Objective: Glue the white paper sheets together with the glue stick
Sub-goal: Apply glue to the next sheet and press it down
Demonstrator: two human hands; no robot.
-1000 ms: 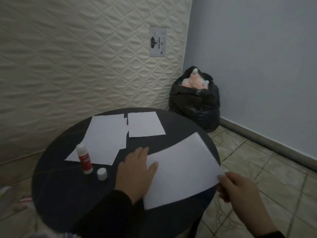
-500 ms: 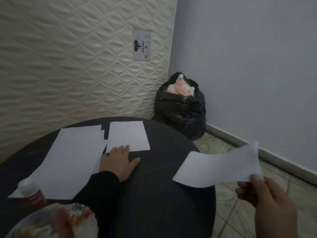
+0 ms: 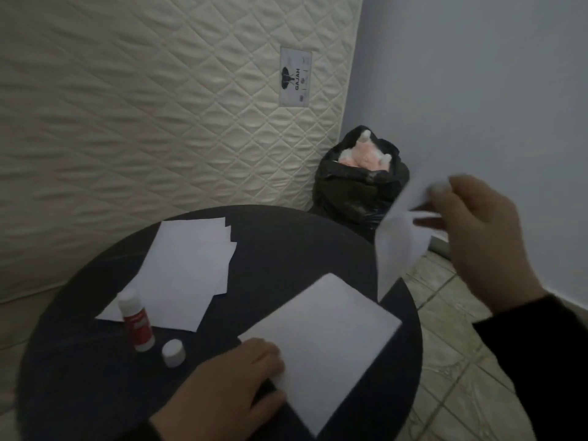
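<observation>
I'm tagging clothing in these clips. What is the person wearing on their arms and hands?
Both arms are in dark, black-looking long sleeves that end at the wrists. The left hand and right hand are bare: no gloves, and no rings or watch visible, though the right hand is motion-blurred.

"GAJAH" on mattress label [image 3: 295, 77], sideways

A flat white rectangular paper sheet [image 3: 321, 342] lies on the near tabletop. A fanned stack of white paper sheets [image 3: 187, 268] lies farther back. A motion-blurred white sheet [image 3: 402, 240] is airborne at right. The uncapped red-labelled glue stick [image 3: 136, 319] stands upright, its white cap [image 3: 173, 352] beside it.
</observation>
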